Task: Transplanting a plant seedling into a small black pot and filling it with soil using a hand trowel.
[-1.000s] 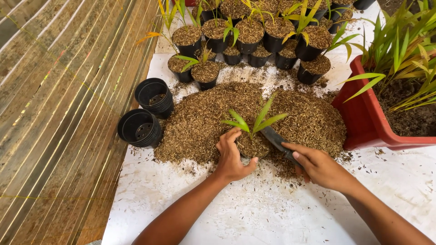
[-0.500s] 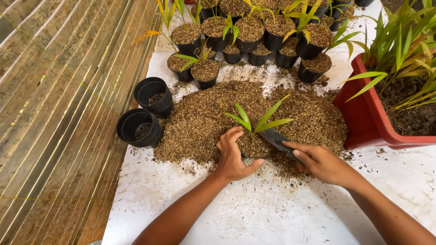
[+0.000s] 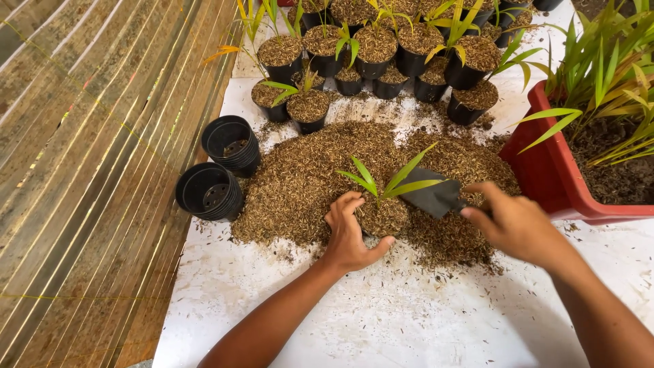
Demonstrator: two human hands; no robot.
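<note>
My left hand (image 3: 349,232) wraps around a small black pot (image 3: 383,217) filled with brown husk mix, half sunk in the front of a big husk pile (image 3: 306,170). A green seedling (image 3: 388,180) stands upright in that pot. My right hand (image 3: 518,221) grips the handle of a dark trowel (image 3: 432,196), whose blade is lifted just right of the seedling, over the pile. The trowel's handle is hidden in my palm.
Two stacks of empty black pots (image 3: 221,167) lie on their sides at the pile's left. Several filled pots with seedlings (image 3: 381,51) line the back. A red planter (image 3: 555,177) of green plants stands at the right. The white sheet (image 3: 381,313) covers slatted wood (image 3: 88,170).
My right hand has swung right and lifted the trowel, turning its blade up beside the seedling. My left hand has stayed on the pot.
</note>
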